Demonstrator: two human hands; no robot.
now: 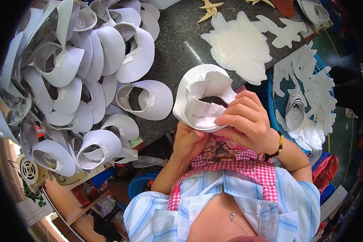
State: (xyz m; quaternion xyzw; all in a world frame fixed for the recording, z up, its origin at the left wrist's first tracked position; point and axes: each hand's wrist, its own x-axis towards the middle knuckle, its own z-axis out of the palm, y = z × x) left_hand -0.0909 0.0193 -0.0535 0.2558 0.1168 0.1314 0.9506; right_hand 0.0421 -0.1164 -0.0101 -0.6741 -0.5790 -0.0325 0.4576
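Note:
Both of my hands hold a white shoe upper (pixel 201 76) in front of my chest. Its rounded toe part points away from me, and its opening faces up with the inner lining showing. My left hand (pixel 185 141) grips it from the lower left, the thumb against its outer side and the other fingers mostly hidden behind. On the right, my right hand (pixel 248 117) pinches the near edge, its fingers closed over the rim. A dark mark is printed on the inside of the near wall.
Many similar white uppers (pixel 143 101) are heaped at the left of the dark speckled table (pixel 177 44). Flat white cut pieces (pixel 240 48) lie stacked at the far side. More cut pieces fill a blue basket (pixel 275 115) at my right. Yellowish strips (pixel 209 9) lie at the far edge.

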